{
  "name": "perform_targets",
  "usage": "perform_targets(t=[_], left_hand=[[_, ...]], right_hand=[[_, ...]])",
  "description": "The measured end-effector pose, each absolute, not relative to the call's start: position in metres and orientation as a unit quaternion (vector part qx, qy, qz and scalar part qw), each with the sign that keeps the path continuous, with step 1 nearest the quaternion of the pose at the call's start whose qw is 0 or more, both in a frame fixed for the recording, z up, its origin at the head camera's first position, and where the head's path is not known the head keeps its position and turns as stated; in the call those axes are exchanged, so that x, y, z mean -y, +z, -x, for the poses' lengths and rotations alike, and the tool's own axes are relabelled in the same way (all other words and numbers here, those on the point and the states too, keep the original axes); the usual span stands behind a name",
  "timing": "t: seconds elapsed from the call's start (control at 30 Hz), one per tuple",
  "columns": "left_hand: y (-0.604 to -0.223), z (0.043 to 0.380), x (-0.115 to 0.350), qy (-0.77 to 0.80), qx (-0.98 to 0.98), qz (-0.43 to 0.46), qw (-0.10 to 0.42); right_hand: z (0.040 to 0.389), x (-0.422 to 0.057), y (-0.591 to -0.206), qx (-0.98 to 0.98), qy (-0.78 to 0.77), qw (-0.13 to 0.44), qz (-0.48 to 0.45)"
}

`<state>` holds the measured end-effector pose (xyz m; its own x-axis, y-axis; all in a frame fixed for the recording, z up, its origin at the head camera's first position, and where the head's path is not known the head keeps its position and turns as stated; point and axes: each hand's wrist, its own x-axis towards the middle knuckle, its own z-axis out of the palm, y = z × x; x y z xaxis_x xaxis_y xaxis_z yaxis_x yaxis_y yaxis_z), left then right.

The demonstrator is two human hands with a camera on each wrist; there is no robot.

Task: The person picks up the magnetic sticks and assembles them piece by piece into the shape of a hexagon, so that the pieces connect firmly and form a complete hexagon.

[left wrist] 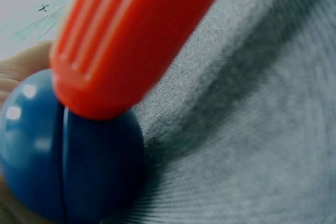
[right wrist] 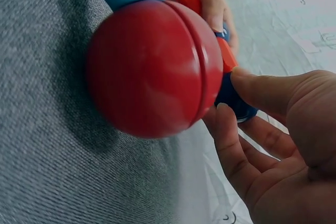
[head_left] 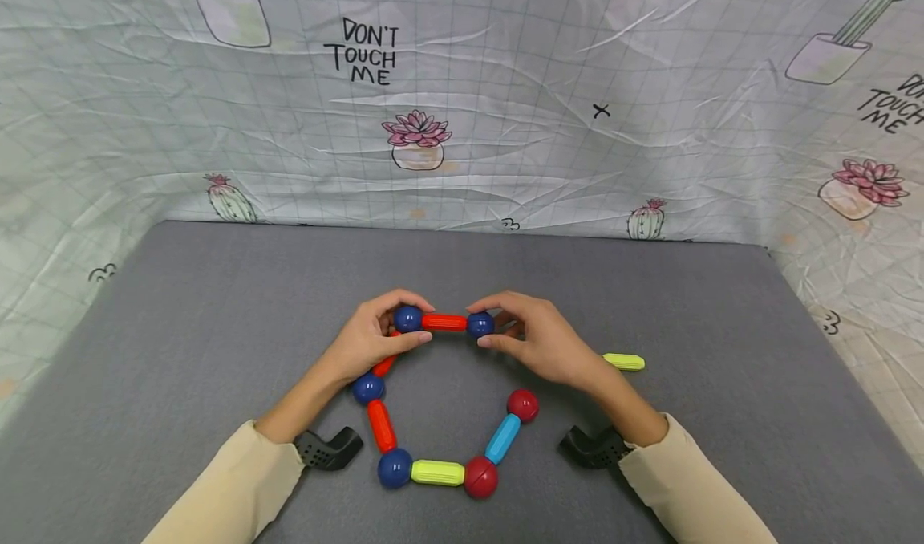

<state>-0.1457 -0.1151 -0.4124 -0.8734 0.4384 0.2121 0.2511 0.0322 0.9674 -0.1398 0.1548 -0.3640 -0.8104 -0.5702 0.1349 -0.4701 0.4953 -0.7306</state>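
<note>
Magnetic-looking balls and ribbed rods form a partly open ring on the grey table. Along its far side, my left hand point(head_left: 364, 339) pinches a blue ball point(head_left: 408, 319) joined to a red rod point(head_left: 444, 322). At that rod's other end, thumb and fingertips of my right hand point(head_left: 547, 339) grip another blue ball point(head_left: 480, 325); the right wrist view shows this grip on the ball point(right wrist: 236, 98). A second red rod point(head_left: 385, 365) runs down from the left hand, partly hidden by it, to a blue ball point(head_left: 368, 387).
The ring continues through a red rod point(head_left: 381, 426), blue ball point(head_left: 395, 468), yellow-green rod point(head_left: 437, 472), red ball point(head_left: 480, 477) and light-blue rod point(head_left: 502, 439) to a red end ball point(head_left: 523, 406). A loose yellow-green rod point(head_left: 625, 362) lies beyond my right wrist. Printed cloth hangs behind the table.
</note>
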Motion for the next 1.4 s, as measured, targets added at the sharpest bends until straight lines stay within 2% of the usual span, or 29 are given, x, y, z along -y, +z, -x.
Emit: perform_targets(t=[0.57,0.93,1.4], left_hand=[[-0.409,0.143,0.114,0.614,-0.748,-0.234,0.093],[-0.41,0.143,0.114,0.617,-0.746,-0.234,0.09],[-0.411,0.143,0.113,0.619,-0.747,-0.228,0.079]], right_hand=[[0.136,-0.152,-0.366,-0.854,-0.41,0.07,0.312],[0.132,-0.161,-0.361,-0.856,-0.409,0.083,0.304],[0.124,-0.21,-0.351,-0.878,-0.382,0.031,0.285]])
